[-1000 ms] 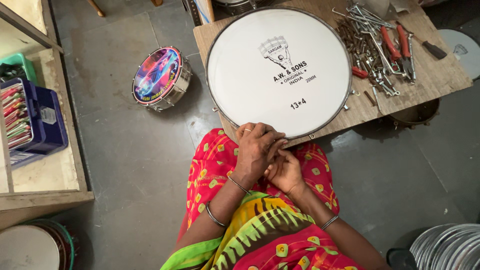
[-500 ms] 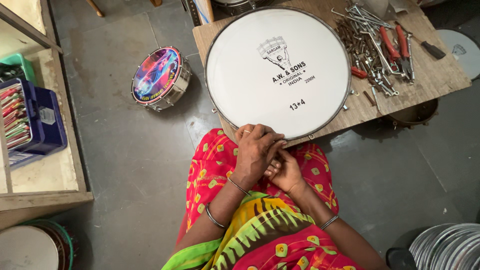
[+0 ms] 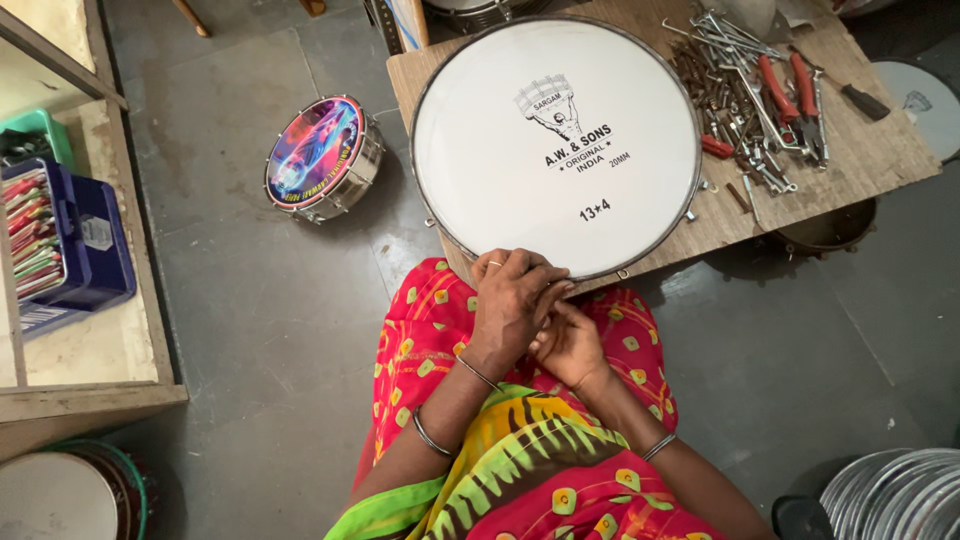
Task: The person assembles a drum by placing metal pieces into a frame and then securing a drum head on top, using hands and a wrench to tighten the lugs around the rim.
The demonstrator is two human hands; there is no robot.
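A large round drum with a white skin and a metal rim lies flat on a low wooden table. My left hand lies on the drum's near rim, fingers curled over the edge. Just below it and to the right is my right hand, over my lap. Its fingers reach up under the left hand toward the rim. What the right fingers hold is hidden. Both wrists wear metal bangles, and a red patterned cloth covers my lap.
Several bolts and spanners and red-handled pliers are heaped on the table's right. A small colourful drum sits on the floor at left. A wooden shelf bears a blue crate. Metal rings are stacked at bottom right.
Both hands stay at the drum's near rim, with only slight finger shifts. The drum has not moved.
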